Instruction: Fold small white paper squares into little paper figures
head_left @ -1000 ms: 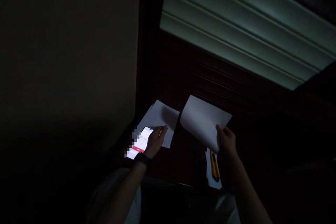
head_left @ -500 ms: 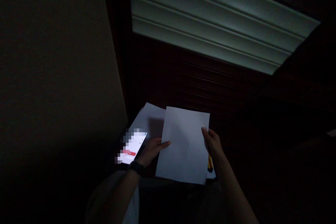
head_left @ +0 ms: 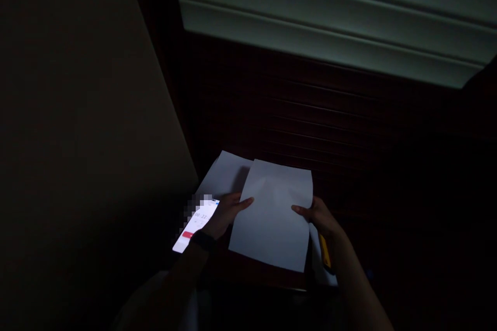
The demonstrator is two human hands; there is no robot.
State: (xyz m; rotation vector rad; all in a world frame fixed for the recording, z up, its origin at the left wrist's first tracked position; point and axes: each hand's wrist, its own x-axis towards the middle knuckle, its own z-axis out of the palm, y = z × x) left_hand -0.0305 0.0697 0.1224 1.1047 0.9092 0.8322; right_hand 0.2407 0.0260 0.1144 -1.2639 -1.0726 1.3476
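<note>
Filling the frame from 7 to 11 o'clock was a plain wall (head_left: 77, 114), unlit and featureless.
Pale slatted panel (head_left: 334, 20): ran across 12 to 2 o'clock and was the only bright surface.
Dark wooden surface (head_left: 310, 114): ribbed, spread below the panel from centre to 4 o'clock, with its detail lost in shadow.
Top sheet (head_left: 272, 217): blank white paper, upright in format, sat at 6 o'clock just below centre. It was slightly bowed and lay between both hands over the dark wood.
Under sheet (head_left: 225, 173): white, showed at the top sheet's 10 o'clock and was partly covered by it.
Phone (head_left: 198, 222): had a lit screen with a red bar near its lower end. It lay at the top sheet's 9 o'clock, partly hidden by the left hand.
Right hand (head_left: 320, 217): was at the top sheet's 3 o'clock edge, thumb on the face and fingers behind, pinching it.
Left hand (head_left: 225, 214): was at the 9 o'clock edge, fingers straight and pressed together, tips touching the paper. Whether it gripped could not be told.
Yellow tool (head_left: 324, 253): narrow, lay at the top sheet's 4 o'clock against a white scrap (head_left: 316, 264), mostly hidden by the right wrist.
Wristband (head_left: 202, 240): dark, was on the left wrist.
</note>
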